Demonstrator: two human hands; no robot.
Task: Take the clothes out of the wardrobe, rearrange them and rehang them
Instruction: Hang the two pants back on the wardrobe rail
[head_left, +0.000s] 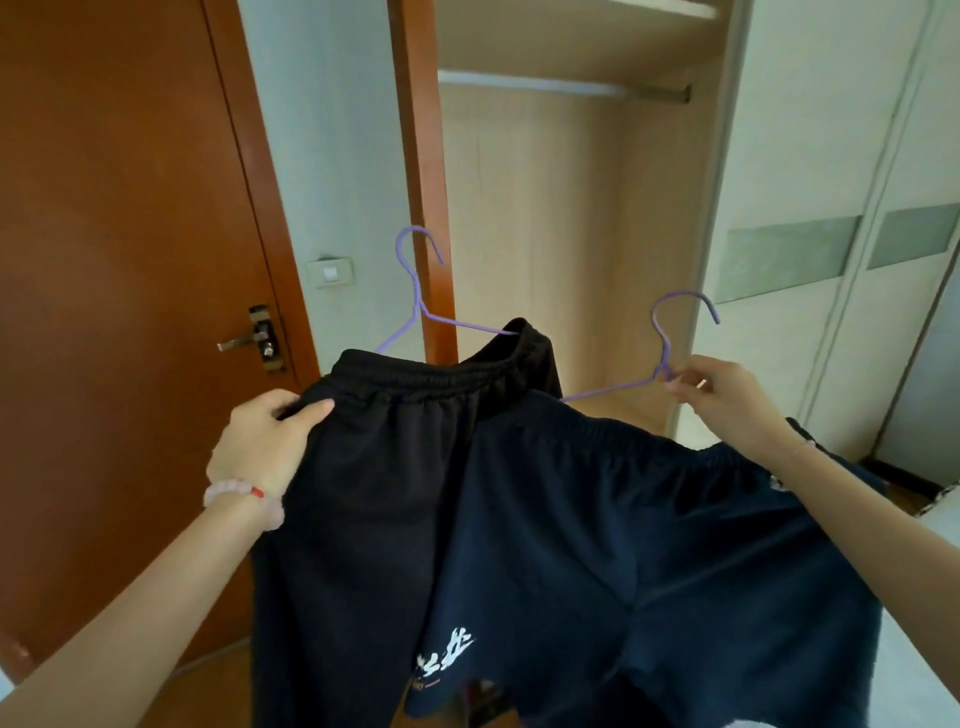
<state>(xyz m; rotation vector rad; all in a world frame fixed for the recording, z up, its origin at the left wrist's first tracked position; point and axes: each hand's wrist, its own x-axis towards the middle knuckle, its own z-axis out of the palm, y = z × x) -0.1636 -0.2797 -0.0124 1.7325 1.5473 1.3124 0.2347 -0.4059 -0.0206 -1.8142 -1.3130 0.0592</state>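
Observation:
Two dark garments hang in front of me on purple wire hangers. Black shorts (384, 467) with an elastic waistband sit on the left hanger (415, 291); my left hand (265, 441) grips their left waistband edge. Navy shorts (597, 545) with a white print near the hem hang on the right hanger (670, 338), and my right hand (727, 389) pinches that hanger at its neck. The navy pair overlaps the black pair's right side. Behind them the open wardrobe (545, 234) shows a bare metal rail (561, 85) under a shelf.
A brown room door (119, 234) with a lever handle (249, 338) stands at the left, with a wall switch (331, 272) beside it. White sliding wardrobe doors (831, 208) with frosted panels fill the right. A pale surface (924, 597) edges the lower right.

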